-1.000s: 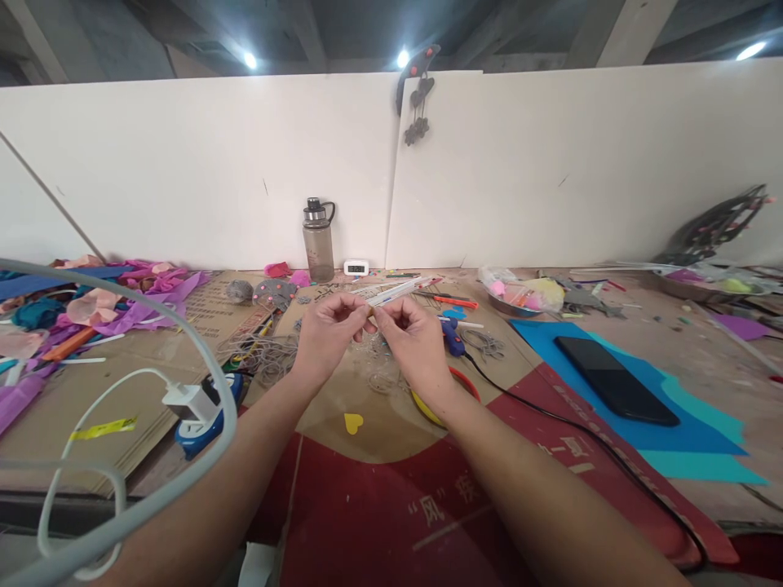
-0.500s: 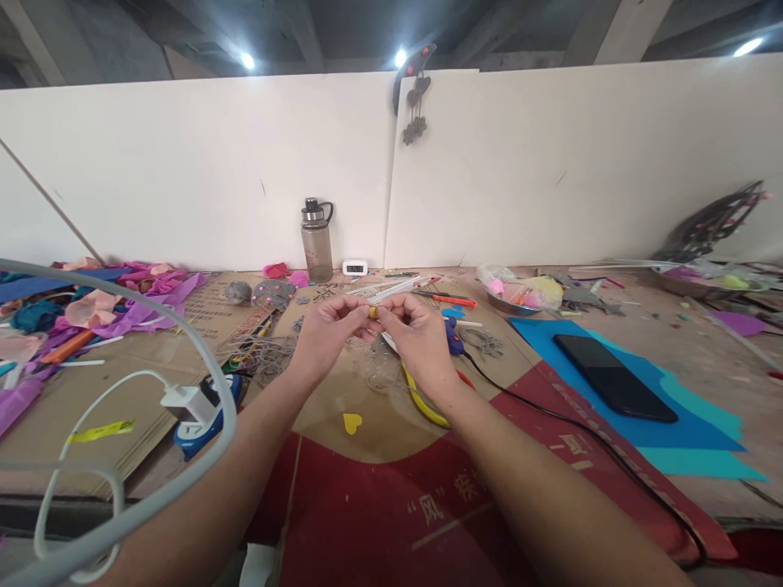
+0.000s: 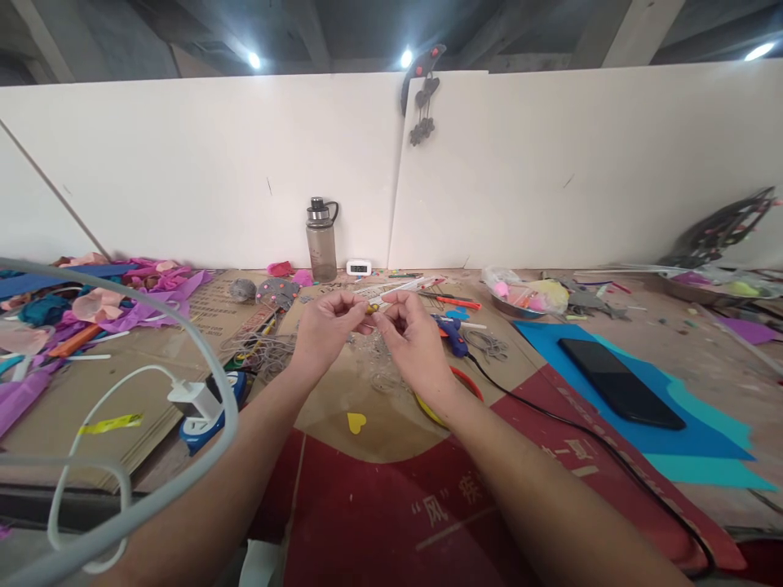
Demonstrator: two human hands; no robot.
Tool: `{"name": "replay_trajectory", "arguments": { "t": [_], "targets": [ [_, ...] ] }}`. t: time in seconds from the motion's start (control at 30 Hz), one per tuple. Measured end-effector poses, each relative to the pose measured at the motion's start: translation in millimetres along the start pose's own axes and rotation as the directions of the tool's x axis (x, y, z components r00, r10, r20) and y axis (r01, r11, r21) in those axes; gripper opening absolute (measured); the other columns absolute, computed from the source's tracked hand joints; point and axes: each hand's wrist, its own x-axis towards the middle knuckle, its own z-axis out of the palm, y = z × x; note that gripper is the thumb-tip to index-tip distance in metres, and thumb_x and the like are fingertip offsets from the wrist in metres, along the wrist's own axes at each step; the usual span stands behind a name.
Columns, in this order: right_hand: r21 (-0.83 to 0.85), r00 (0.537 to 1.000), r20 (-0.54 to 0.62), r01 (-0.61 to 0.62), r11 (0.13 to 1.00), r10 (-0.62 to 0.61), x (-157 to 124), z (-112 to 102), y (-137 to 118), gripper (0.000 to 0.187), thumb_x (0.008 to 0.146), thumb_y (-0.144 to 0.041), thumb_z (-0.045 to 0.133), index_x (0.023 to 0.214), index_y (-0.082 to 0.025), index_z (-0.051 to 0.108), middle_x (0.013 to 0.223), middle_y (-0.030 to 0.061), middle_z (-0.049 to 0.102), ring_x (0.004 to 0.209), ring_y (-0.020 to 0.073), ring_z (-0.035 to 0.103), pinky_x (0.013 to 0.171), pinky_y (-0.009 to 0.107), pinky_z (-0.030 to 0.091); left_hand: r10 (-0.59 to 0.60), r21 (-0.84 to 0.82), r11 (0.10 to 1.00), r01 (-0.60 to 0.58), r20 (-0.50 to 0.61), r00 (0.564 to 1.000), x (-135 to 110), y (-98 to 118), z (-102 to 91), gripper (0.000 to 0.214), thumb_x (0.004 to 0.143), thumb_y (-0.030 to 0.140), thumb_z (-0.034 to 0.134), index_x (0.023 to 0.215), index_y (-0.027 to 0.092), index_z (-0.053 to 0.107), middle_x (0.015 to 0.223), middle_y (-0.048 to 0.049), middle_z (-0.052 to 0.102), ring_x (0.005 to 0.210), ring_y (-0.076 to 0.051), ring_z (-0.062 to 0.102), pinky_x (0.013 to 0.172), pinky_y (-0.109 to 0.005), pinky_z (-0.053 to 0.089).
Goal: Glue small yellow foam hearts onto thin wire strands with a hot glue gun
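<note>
My left hand (image 3: 330,333) pinches a small yellow piece (image 3: 371,309) between thumb and fingertips. My right hand (image 3: 416,341) meets it from the other side, with thumb and forefinger at the piece's right end. The fingers partly hide the piece, and its shape is too small to make out. Below the hands a flat yellow heart (image 3: 356,422) lies on the cardboard (image 3: 330,444). A blue glue gun (image 3: 453,334) rests just right of my right hand. A tool with yellow and red handles (image 3: 468,381) is partly covered by my right wrist.
Tangled grey cord (image 3: 269,355) and a power strip (image 3: 201,436) are on the left. A white cable (image 3: 229,408) arcs across the near left. A bottle (image 3: 321,249) and small clock (image 3: 358,267) stand at the back. A phone (image 3: 617,381) lies on blue sheets (image 3: 691,436) at right.
The view has shifted slightly. My right fingers have loosened and turned a little at the yellow piece, and its bright face shows less than before. My left hand stays in nearly the same pinch.
</note>
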Motion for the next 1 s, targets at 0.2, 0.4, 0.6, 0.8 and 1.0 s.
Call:
{"name": "replay_trajectory", "arguments": {
  "t": [0.2, 0.4, 0.6, 0.8, 1.0],
  "targets": [
    [0.095, 1.000, 0.027, -0.016, 0.995, 0.014, -1.6, 2.5, 1.4, 0.016, 0.087, -0.033, 0.052, 0.099, -0.023, 0.051, 0.064, -0.0068, 0.049, 0.057, 0.0116, 0.045, 0.058, 0.025, 0.035, 0.069, 0.080, 0.994, -0.068, -0.013, 0.998, -0.6, -1.7, 0.4, 0.017, 0.077, 0.033, 0.066, 0.075, 0.016, 0.066, 0.065, -0.0010, 0.066, 0.054, -0.011, 0.060, 0.050, -0.021, 0.046],
    [0.224, 0.998, 0.014, -0.063, 0.973, 0.061, 0.0, 2.8, 0.3, 0.014, 0.086, -0.035, 0.054, 0.092, -0.022, 0.054, 0.067, -0.0047, 0.056, 0.058, 0.0108, 0.044, 0.057, 0.024, 0.035, 0.063, 0.073, 0.995, -0.062, -0.022, 0.998, -1.5, -2.7, 2.9, 0.018, 0.076, 0.034, 0.067, 0.078, 0.016, 0.065, 0.061, -0.0005, 0.065, 0.046, -0.009, 0.054, 0.048, -0.022, 0.042],
    [0.315, 0.992, -0.003, -0.120, 0.941, 0.127, 2.4, 4.7, -0.4, 0.016, 0.081, -0.035, 0.059, 0.085, -0.021, 0.055, 0.062, -0.0052, 0.054, 0.055, 0.0100, 0.043, 0.054, 0.023, 0.033, 0.075, 0.011, 0.997, -0.075, 0.006, 0.997, -2.5, -3.2, 6.6, 0.016, 0.077, 0.031, 0.066, 0.075, 0.016, 0.064, 0.061, -0.0002, 0.065, 0.050, -0.010, 0.056, 0.054, -0.023, 0.046],
    [0.291, 0.992, -0.036, -0.102, 0.951, 0.117, 1.6, 4.9, -1.9, 0.013, 0.080, -0.033, 0.060, 0.080, -0.020, 0.058, 0.060, -0.0054, 0.052, 0.053, 0.0096, 0.042, 0.053, 0.023, 0.032, 0.090, -0.009, 0.996, -0.090, 0.006, 0.996, -3.5, -3.0, 8.6, 0.015, 0.077, 0.030, 0.066, 0.073, 0.016, 0.063, 0.060, 0.0008, 0.063, 0.051, -0.009, 0.055, 0.054, -0.023, 0.046],
    [0.283, 0.989, -0.055, -0.119, 0.952, 0.140, 2.4, 7.7, -3.2, 0.013, 0.078, -0.032, 0.060, 0.075, -0.020, 0.057, 0.059, -0.0050, 0.051, 0.053, 0.0094, 0.041, 0.052, 0.023, 0.031, 0.091, -0.044, 0.995, -0.092, -0.014, 0.996, -4.8, -5.8, 10.1, 0.013, 0.076, 0.029, 0.066, 0.074, 0.016, 0.064, 0.059, 0.0023, 0.061, 0.051, -0.009, 0.054, 0.055, -0.022, 0.045]
  ]
}}
